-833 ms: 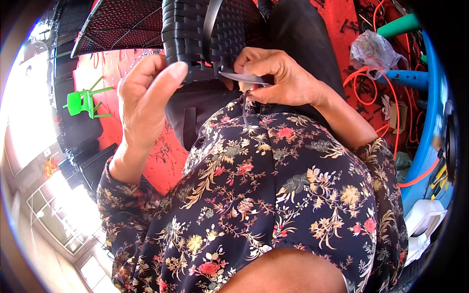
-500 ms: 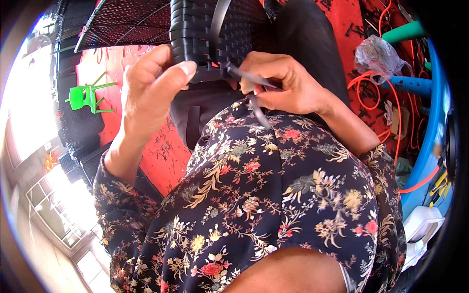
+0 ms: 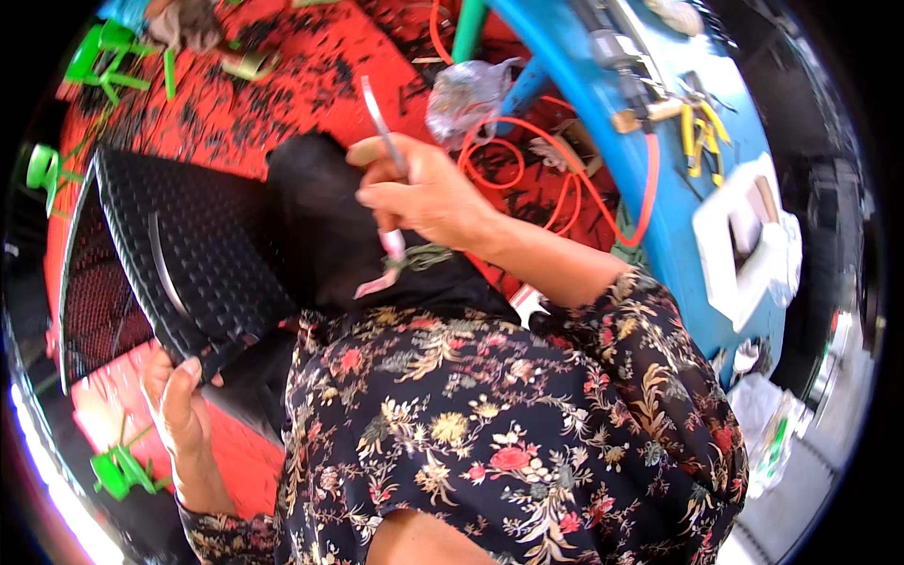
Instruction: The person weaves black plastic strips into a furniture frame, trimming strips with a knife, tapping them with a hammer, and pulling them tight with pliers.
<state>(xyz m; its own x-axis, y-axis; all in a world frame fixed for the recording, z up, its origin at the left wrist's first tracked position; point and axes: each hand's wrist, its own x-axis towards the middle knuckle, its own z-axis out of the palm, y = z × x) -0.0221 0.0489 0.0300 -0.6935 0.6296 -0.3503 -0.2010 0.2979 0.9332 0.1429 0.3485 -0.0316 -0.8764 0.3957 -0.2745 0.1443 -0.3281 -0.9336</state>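
Across my lap on the left leans a black woven panel, made of flat strips. A loose shiny strip stands out from its weave. My left hand is closed on the panel's lower edge, thumb in front, other fingers partly hidden. Away from the panel, over my dark-clad leg, my right hand is closed round a thin, slightly curved metal tool. Its bright shaft points up and away. A pinkish-white end shows below the fist. Beside that end, greenish cord lies against the dark cloth.
On the right is a blue table with yellow-handled pliers, a white frame-like piece and an orange hose hanging off it. A clear plastic bag sits beside its leg. Black scraps litter the red floor. Green stools stand left.
The view has swung right, bringing the table into sight. My right hand has left the weave and now holds the metal tool pointing up. My left hand remains at the panel's edge.
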